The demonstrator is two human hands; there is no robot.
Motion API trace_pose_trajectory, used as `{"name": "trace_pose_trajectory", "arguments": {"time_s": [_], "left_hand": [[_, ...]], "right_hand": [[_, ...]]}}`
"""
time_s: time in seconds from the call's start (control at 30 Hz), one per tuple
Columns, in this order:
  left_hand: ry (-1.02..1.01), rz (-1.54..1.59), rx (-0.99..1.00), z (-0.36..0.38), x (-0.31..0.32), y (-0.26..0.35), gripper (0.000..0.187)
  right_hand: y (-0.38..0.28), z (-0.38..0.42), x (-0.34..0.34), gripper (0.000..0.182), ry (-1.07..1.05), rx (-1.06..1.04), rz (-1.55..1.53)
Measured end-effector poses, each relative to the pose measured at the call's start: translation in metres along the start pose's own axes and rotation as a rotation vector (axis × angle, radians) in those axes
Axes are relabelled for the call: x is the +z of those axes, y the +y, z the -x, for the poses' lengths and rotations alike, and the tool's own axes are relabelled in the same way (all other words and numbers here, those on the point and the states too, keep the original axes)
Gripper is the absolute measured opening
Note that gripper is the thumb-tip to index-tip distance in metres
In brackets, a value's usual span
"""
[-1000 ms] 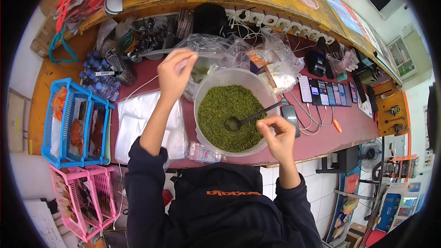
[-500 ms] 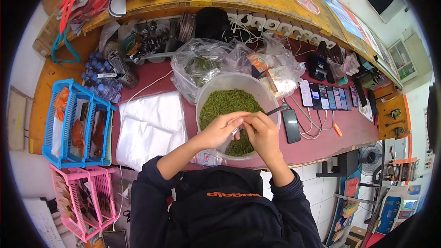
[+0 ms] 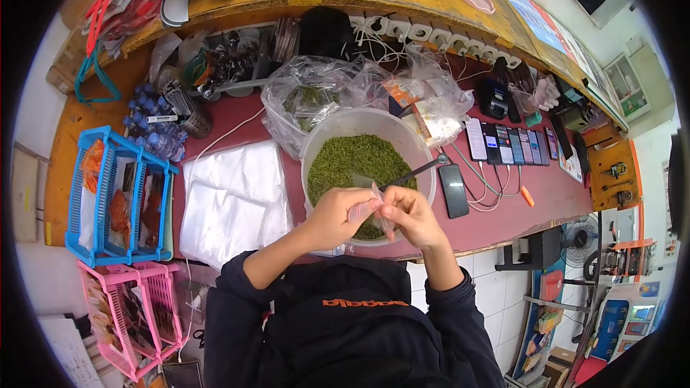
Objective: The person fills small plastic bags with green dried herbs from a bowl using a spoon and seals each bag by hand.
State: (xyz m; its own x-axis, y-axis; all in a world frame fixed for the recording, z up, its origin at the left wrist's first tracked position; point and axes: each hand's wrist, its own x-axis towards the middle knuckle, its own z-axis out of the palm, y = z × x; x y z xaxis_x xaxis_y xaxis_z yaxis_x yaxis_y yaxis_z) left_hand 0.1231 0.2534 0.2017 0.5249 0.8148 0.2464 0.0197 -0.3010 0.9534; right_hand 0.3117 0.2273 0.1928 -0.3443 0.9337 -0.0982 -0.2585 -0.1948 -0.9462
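A clear plastic bag (image 3: 381, 210) is pinched between my two hands above the near rim of a round whitish tub (image 3: 425, 194). My left hand (image 3: 341, 215) is closed on its left side, and my right hand (image 3: 413, 217) grips it from the right with thumb and fingers. Chopped green leaves (image 3: 345, 162) fill much of the tub's bottom. A dark-handled utensil (image 3: 413, 172) leans on the tub's right side, its lower end partly hidden near my fingers.
Flat clear bags (image 3: 237, 201) lie left of the tub, beside a blue basket (image 3: 118, 197). Behind it sits a plastic bag of greens (image 3: 309, 100). Phones (image 3: 454, 190) and cables are on the right. A pink basket (image 3: 133, 316) stands lower left.
Both hands have moved slightly down and apart, and more of the clear plastic shows between them. The utensil's dark handle is more visible. The whole view has shifted a little.
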Motion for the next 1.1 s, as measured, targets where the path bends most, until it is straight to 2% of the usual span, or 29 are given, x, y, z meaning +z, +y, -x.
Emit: {"name": "trace_pose_trajectory", "arguments": {"time_s": [0.07, 0.1, 0.13, 0.17, 0.2, 0.23, 0.27, 0.3, 0.33, 0.37, 0.4, 0.43, 0.47, 0.5, 0.57, 0.63, 0.7, 0.77, 0.83, 0.87, 0.93, 0.97, 1.0, 1.07, 1.1], "left_hand": [[-0.012, -0.264, 0.007, 0.006, 0.000, 0.000, 0.019], [-0.012, -0.264, 0.005, 0.009, 0.001, 0.000, 0.019], [0.021, -0.421, 0.033, 0.013, 0.004, -0.002, 0.018], [0.053, -0.578, 0.062, 0.015, 0.006, -0.003, 0.018], [0.053, -0.578, 0.063, 0.016, 0.004, -0.003, 0.018], [0.053, -0.655, 0.049, 0.018, 0.001, -0.002, 0.019], [0.057, -0.733, 0.033, 0.019, -0.001, -0.002, 0.021], [0.061, -0.734, 0.030, 0.017, -0.003, 0.001, 0.021], [0.128, -0.636, 0.069, 0.013, -0.008, 0.005, 0.023], [0.191, -0.536, 0.112, 0.007, -0.011, 0.007, 0.025], [0.188, -0.533, 0.114, 0.004, -0.015, 0.004, 0.025], [0.076, -0.611, 0.054, 0.002, -0.021, -0.002, 0.026], [-0.034, -0.689, -0.008, 0.001, -0.028, -0.009, 0.028], [-0.140, -0.715, 0.009, -0.003, -0.033, -0.017, 0.032], [-0.135, -0.761, -0.004, -0.004, -0.034, -0.028, 0.037], [-0.138, -0.801, -0.016, -0.007, -0.029, -0.021, 0.043], [0.017, -0.626, 0.182, -0.010, -0.014, -0.013, 0.045], [0.026, -0.672, 0.235, -0.011, -0.006, -0.013, 0.044], [0.109, -0.747, 0.347, -0.011, -0.008, -0.019, 0.042], [0.107, -0.747, 0.343, -0.011, -0.015, -0.022, 0.042], [0.277, -0.768, 0.288, -0.007, -0.033, -0.023, 0.042], [0.296, -0.775, 0.207, -0.003, -0.043, -0.014, 0.045], [0.297, -0.777, 0.207, 0.000, -0.052, -0.010, 0.045], [0.402, -0.646, 0.191, 0.006, -0.070, -0.007, 0.052], [0.412, -0.595, 0.180, 0.009, -0.078, -0.008, 0.058]], "right_hand": [[0.005, 0.003, 0.000, 0.025, -0.108, 0.141, -0.180], [0.005, 0.006, 0.003, 0.026, -0.007, -0.006, 0.460], [0.008, 0.004, 0.005, 0.026, -0.009, -0.005, 0.459], [0.012, 0.003, 0.008, 0.024, 0.149, -0.256, 0.783], [0.012, 0.001, 0.011, 0.022, 0.311, -0.514, 1.101], [0.002, 0.002, 0.007, 0.019, 0.387, -0.384, 1.128], [-0.004, 0.004, 0.008, 0.019, 0.385, -0.385, 1.129], [-0.008, 0.004, 0.010, 0.019, 0.359, -0.299, 1.092], [-0.009, 0.005, 0.011, 0.019, 0.337, -0.213, 1.053], [-0.010, 0.005, 0.009, 0.019, 0.340, -0.213, 1.053], [-0.012, 0.006, 0.005, 0.015, 0.298, -0.140, 0.786], [-0.013, 0.007, 0.002, 0.012, 0.254, -0.069, 0.519], [-0.014, 0.009, 0.000, 0.012, 0.254, -0.069, 0.518], [-0.017, 0.009, -0.002, 0.012, 0.237, -0.119, 0.630], [-0.023, 0.010, -0.003, 0.016, 0.222, -0.174, 0.743], [-0.032, 0.013, -0.001, 0.022, 0.158, -0.175, 0.984], [-0.031, 0.011, 0.008, 0.021, 0.191, -0.157, 0.995], [-0.026, 0.007, 0.014, 0.021, 0.219, -0.138, 1.007], [-0.015, -0.003, 0.010, 0.021, 0.311, -0.379, 1.089], [-0.010, -0.010, 0.003, 0.021, 0.311, -0.375, 1.087], [0.005, -0.026, -0.019, 0.016, 0.430, -0.454, 1.530], [0.020, -0.029, -0.035, 0.012, 0.322, -0.466, 1.709], [0.028, -0.029, -0.042, 0.012, 0.321, -0.468, 1.708], [0.036, -0.031, -0.047, 0.014, 0.047, -0.239, 1.752], [0.031, -0.032, -0.044, 0.016, 0.047, -0.205, 1.706]]}}
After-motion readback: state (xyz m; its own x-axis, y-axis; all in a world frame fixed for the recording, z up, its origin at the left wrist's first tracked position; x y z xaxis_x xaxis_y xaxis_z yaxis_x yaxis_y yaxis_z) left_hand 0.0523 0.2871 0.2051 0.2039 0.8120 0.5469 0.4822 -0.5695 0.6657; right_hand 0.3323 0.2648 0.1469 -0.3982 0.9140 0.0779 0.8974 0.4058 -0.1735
